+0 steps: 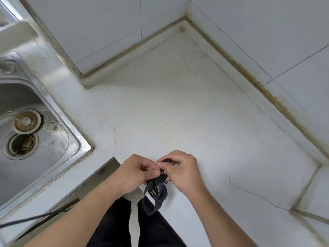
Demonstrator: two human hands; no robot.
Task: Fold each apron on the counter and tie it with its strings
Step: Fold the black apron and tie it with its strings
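Apron (157, 188), black and bunched into a small bundle, hangs between my two hands just above the near edge of the worktop (178, 107). My left hand (135, 172) has its grip narrow, thumb and fingers pinching the top of the bundle. My right hand (181, 171) pinches a loop of the string (166, 160) there. A flat strap (148, 205) dangles below toward my dark trousers. To my left sits a steel sink (53, 113) with its drain uncovered.
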